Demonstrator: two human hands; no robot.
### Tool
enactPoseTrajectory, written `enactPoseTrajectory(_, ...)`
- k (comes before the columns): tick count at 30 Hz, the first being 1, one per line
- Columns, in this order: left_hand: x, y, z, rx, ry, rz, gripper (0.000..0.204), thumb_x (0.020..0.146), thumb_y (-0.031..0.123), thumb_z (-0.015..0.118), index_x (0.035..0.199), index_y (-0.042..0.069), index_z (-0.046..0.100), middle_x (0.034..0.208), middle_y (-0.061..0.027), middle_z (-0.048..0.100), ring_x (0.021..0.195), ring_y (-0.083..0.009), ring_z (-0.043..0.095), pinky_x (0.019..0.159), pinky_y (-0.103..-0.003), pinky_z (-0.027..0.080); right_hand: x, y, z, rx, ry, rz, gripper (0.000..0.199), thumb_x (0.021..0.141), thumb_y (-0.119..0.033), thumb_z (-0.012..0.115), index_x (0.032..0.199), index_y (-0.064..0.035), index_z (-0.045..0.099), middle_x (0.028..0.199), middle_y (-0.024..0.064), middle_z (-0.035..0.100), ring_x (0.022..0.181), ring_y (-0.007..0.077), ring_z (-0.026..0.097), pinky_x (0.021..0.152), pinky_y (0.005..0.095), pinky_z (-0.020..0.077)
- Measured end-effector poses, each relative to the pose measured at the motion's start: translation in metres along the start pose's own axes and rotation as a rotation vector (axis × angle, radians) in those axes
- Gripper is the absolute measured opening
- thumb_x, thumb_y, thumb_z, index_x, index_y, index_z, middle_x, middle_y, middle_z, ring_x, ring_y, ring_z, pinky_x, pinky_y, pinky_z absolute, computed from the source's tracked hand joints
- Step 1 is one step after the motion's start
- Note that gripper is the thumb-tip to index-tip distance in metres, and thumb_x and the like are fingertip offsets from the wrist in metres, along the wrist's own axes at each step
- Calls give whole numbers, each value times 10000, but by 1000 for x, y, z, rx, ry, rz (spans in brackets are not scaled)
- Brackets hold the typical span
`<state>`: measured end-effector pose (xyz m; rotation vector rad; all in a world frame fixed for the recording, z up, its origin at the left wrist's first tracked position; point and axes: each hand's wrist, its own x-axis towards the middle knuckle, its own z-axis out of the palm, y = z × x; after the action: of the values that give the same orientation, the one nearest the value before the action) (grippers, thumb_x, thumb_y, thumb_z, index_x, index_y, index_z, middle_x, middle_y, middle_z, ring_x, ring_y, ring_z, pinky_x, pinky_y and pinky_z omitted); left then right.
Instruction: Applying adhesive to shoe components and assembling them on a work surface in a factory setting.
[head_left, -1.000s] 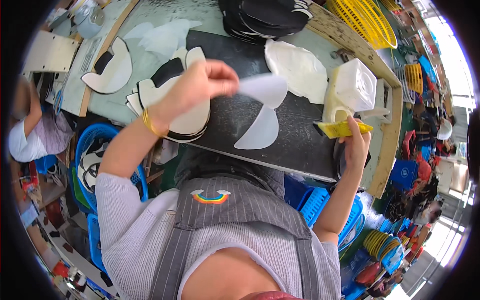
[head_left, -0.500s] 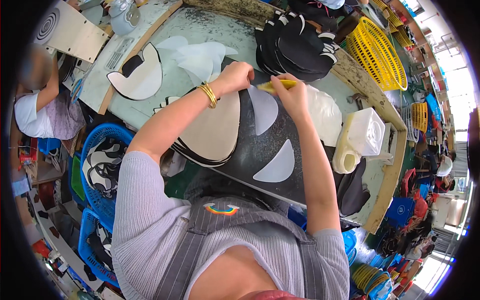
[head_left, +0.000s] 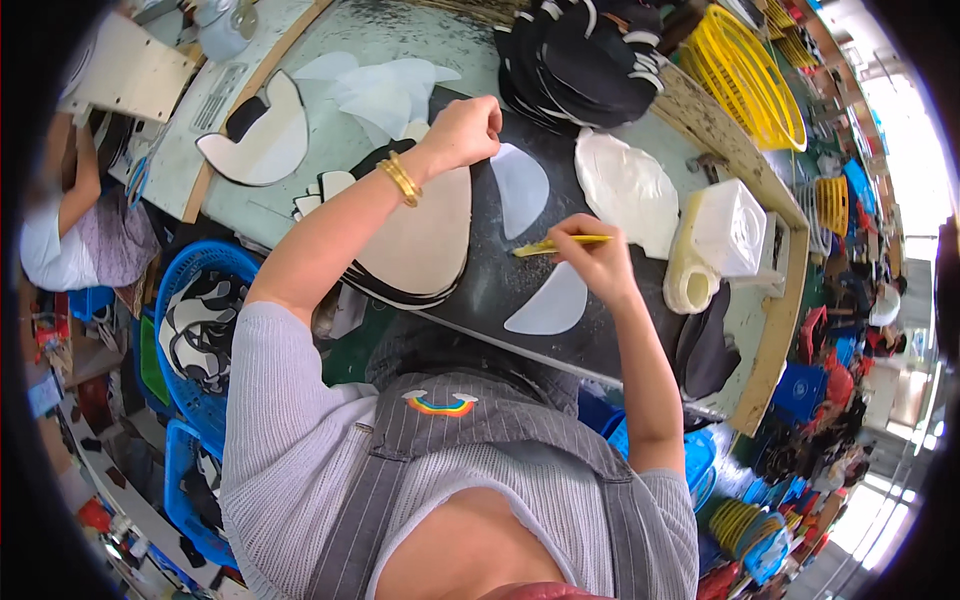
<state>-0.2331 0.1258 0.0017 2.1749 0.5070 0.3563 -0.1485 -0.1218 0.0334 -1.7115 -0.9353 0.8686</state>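
Note:
My right hand (head_left: 597,262) grips a thin yellow brush (head_left: 580,239). Its bristle end is by the lower tip of a translucent white crescent-shaped sheet (head_left: 522,188) on the black work board (head_left: 485,290). At the upper tip of that sheet my left hand (head_left: 465,132) is closed, fingers curled; what lies between them is hidden. A second translucent crescent sheet (head_left: 552,303) lies nearer me, just below my right hand. Left of the board, under my left forearm, is a stack of cream pieces with black edges (head_left: 425,225).
More translucent sheets (head_left: 390,95) lie at the far left, beside a cream cut-out piece (head_left: 265,140). Black pieces (head_left: 580,70) are piled at the back. To the right stand a white sheet (head_left: 630,185) and a glue-smeared plastic container (head_left: 693,285). A blue basket (head_left: 185,265) stands left; another person (head_left: 95,225) sits beyond it.
My right hand has brought the brush toward me, from the crescent sheet's upper tip to its lower tip. My left hand stays by the upper tip. The whole view has shifted slightly.

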Motion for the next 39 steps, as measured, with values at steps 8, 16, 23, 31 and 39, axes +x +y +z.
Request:
enactPoseTrajectory(8, -33, 27, -106, -253, 187, -58, 175, 756, 67, 684, 871, 40, 555, 808, -40, 614, 741, -109, 583, 694, -229, 472, -116, -16, -134, -90, 972, -76, 224, 850, -165, 616, 850, 58, 630, 776, 75, 624, 631, 122, 588, 554, 240, 488)
enactPoseTrajectory(16, -42, -56, -160, 675, 522, 102, 300, 747, 136, 693, 1010, 33, 593, 928, -108, 638, 844, -262, 609, 764, -344, 480, -115, 18, -145, 56, 858, 100, 242, 832, -196, 632, 855, 45, 635, 722, 75, 621, 572, 133, 595, 458, 231, 457)
enactPoseTrajectory(23, -166, 84, 50, 295, -372, 684, 252, 678, 83, 650, 905, -12, 599, 917, -104, 597, 879, -247, 577, 731, -314, 517, -53, 7, -22, 108, 434, 85, 246, 844, -216, 643, 823, 29, 634, 670, 67, 630, 513, 101, 576, 460, 210, 426)
enactPoseTrajectory(31, -185, 72, 68, 581, -385, 664, 286, 676, 81, 570, 917, -70, 598, 966, -126, 596, 908, -232, 573, 745, -287, 519, -39, 15, -18, -158, 362, 39, 194, 839, -179, 638, 800, 10, 625, 638, 47, 618, 503, 77, 551, 469, 218, 426)
enactPoseTrajectory(39, -199, 59, 79, 395, -88, 560, 316, 606, 54, 662, 910, -5, 601, 901, -79, 575, 822, -235, 569, 697, -298, 502, -100, 10, 2, 33, 388, 171, 211, 869, -186, 626, 835, 21, 625, 711, 58, 627, 562, 81, 578, 492, 217, 473)
